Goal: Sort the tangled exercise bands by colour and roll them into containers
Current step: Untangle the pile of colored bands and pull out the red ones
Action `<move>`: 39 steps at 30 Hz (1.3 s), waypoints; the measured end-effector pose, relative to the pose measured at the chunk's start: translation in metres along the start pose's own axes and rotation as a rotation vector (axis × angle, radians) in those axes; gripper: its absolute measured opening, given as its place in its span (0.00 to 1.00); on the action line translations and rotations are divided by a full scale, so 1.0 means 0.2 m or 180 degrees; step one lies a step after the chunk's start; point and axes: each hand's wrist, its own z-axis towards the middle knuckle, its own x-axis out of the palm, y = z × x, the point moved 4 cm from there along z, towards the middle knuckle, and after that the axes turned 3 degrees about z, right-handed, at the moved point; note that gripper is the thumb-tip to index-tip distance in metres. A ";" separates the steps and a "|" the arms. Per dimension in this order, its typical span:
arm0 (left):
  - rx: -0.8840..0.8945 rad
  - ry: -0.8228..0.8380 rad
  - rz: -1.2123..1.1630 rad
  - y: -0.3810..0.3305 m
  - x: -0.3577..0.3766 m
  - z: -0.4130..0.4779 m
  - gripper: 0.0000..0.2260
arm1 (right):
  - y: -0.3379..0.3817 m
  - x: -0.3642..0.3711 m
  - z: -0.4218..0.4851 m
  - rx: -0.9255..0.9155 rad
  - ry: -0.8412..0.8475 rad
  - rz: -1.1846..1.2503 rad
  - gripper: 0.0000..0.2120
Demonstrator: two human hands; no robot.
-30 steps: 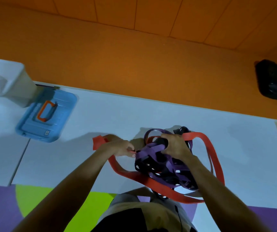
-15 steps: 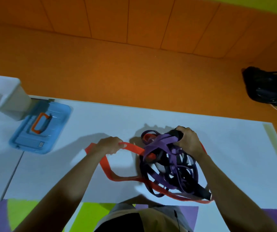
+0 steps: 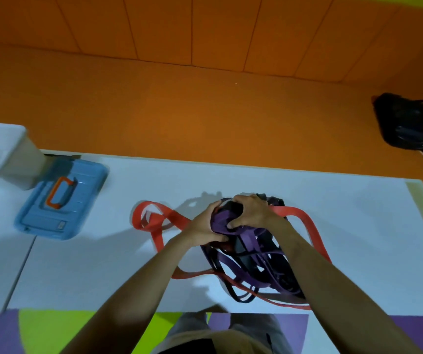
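A tangle of purple and black exercise bands (image 3: 253, 269) lies on the white table (image 3: 345, 238), with a red band (image 3: 154, 221) looping out to its left and right. My left hand (image 3: 202, 226) grips the left side of the tangle's top. My right hand (image 3: 251, 210) clutches the purple strands at the top, fingers curled into them. The two hands sit close together. A blue container lid with an orange handle (image 3: 62, 200) lies at the table's left.
A white bin (image 3: 3, 152) stands at the far left behind the blue lid. A black bag (image 3: 409, 123) lies on the orange floor at right. The table's near edge meets a purple and green mat (image 3: 52, 330).
My left hand let go of the red band and moved right onto the tangle. The red loop now lies slack on the table. My right hand shifted its grip on the purple strands.
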 end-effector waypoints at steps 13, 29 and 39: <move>-0.1113 -0.0932 -0.0651 0.28 0.00 0.10 0.11 | -0.36 -0.03 -0.24 0.0179 -0.2227 0.1805 0.05; -0.1671 -0.0813 -0.1437 0.29 0.04 0.13 0.25 | -0.27 0.50 -0.22 0.0195 -0.0995 0.0410 0.38; -0.1591 -0.0635 -0.1347 0.28 0.09 0.10 0.31 | -0.35 0.55 -0.35 -0.0139 -0.0482 0.1278 0.19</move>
